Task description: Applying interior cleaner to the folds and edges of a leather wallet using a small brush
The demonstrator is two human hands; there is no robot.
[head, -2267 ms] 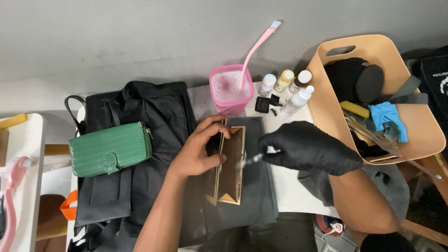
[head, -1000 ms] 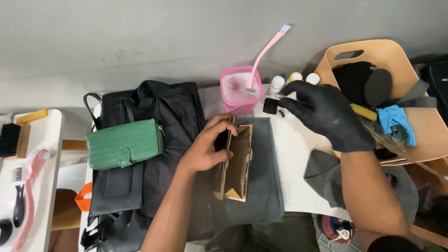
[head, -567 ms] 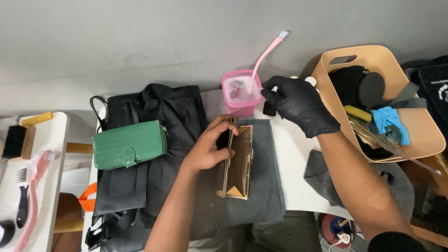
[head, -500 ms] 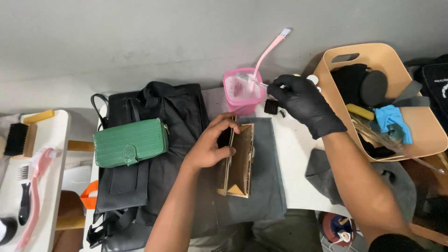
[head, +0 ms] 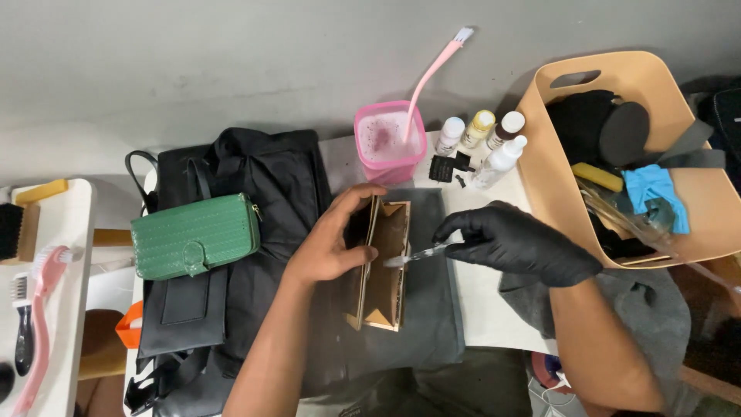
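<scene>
Left hand (head: 328,249), bare, curls around the left edge of the wallet (head: 382,266), thumb over the top, propping it open. Right hand (head: 519,245), in a black glove, pinches a thin brush (head: 417,254), tip touching the wallet's tan inner face near its upper half.

Wallet sits mid-table on a dark cloth (head: 432,324), between the black bag (head: 247,232) on the left and the tan tub (head: 617,154) on the right. A pink cup (head: 390,143) with a pink-handled brush stands just behind it, small bottles (head: 482,139) beside that. A green purse (head: 193,235) lies on the black bag.

My read on doing this step well: keep the left grip steady so the flap does not fold shut under the brush, work in short light strokes along the panel, and keep the wet tip off the bare fingers and the seams. Too much liquid would likely pool at the fold.

Orientation: the wallet's long axis runs away from me toward the wall, tilted slightly. It stands on its long edge, open like a book, inner face turned right toward the gloved hand, pointed corner tabs at the near end. Brush lies roughly crosswise to that axis, tip left.
</scene>
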